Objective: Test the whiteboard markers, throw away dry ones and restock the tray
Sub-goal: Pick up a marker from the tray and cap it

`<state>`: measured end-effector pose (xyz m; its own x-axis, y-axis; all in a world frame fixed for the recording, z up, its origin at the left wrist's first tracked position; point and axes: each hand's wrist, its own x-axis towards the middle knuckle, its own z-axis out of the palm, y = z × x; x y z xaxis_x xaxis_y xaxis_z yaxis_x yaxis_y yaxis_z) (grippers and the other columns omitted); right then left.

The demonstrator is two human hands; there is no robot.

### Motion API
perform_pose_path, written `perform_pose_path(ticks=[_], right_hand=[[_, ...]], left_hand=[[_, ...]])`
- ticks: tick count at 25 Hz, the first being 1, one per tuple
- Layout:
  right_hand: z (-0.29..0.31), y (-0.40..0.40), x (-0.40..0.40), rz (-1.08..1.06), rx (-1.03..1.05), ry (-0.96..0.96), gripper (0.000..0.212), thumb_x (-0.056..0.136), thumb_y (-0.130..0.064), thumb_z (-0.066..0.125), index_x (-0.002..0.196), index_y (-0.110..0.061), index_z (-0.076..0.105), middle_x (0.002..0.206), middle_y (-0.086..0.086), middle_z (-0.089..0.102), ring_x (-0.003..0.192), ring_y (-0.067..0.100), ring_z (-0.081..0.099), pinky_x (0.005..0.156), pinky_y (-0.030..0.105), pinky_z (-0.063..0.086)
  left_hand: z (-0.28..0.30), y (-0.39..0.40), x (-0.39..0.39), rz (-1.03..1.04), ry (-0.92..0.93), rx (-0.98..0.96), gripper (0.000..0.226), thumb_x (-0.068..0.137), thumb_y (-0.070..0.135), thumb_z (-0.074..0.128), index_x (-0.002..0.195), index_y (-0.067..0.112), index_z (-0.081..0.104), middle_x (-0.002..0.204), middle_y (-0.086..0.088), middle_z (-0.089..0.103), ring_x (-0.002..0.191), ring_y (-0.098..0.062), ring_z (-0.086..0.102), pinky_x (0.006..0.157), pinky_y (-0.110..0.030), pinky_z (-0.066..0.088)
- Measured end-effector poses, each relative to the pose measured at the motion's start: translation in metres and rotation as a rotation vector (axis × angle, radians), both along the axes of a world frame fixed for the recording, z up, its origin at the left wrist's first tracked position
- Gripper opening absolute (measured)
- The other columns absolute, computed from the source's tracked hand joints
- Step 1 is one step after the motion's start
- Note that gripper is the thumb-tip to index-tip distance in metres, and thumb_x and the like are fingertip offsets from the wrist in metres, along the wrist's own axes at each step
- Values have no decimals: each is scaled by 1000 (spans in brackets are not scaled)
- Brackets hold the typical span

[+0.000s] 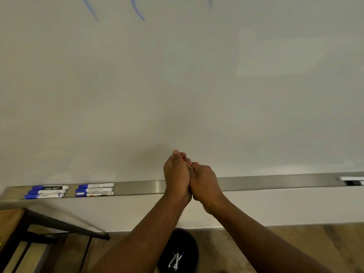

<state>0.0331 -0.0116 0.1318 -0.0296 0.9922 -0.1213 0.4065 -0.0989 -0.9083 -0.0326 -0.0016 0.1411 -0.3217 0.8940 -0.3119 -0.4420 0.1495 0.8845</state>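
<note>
My left hand (176,174) and my right hand (204,184) are pressed together in front of the whiteboard (177,85), just above the metal tray (266,182). Both close around a small object that is almost fully hidden; only a red sliver (183,159) shows between the left fingers. Two groups of blue-capped markers lie in the tray at the left: one group (47,192) at the far end, the other (95,189) beside it. Blue strokes (137,10) mark the top of the board.
A black bin (178,251) stands on the wooden floor under my arms, with a few discarded markers inside. A dark wooden chair or table frame (59,225) is at lower left. A white and black object (352,180) lies at the tray's right end.
</note>
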Motion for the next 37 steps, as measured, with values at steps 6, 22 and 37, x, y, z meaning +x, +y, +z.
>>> perform_pose_path(ticks=[6, 22, 37], right_hand=[[3, -7, -8, 15, 68, -131, 41, 104, -29, 37, 102, -4, 69, 79, 6, 64, 68, 14, 59, 79, 29, 54], [9, -11, 2, 14, 138, -69, 30, 103, -34, 38, 90, -21, 62, 67, -4, 62, 56, 6, 56, 55, 12, 41], [135, 37, 95, -185, 871, 148, 36, 99, -9, 46, 126, -31, 54, 105, -16, 61, 89, 13, 61, 68, 18, 52]], left_hand=[[-2, -8, -9, -7, -12, 35, 33, 105, 26, 35, 84, 7, 53, 59, -4, 51, 53, -13, 54, 55, -23, 52], [18, 8, -15, -146, 3, 177, 36, 105, 31, 29, 104, 8, 56, 104, -7, 74, 91, -26, 71, 87, -45, 56], [151, 74, -8, 142, 1336, 1096, 48, 101, 43, 32, 115, 10, 64, 110, 1, 68, 102, -11, 62, 87, -20, 49]])
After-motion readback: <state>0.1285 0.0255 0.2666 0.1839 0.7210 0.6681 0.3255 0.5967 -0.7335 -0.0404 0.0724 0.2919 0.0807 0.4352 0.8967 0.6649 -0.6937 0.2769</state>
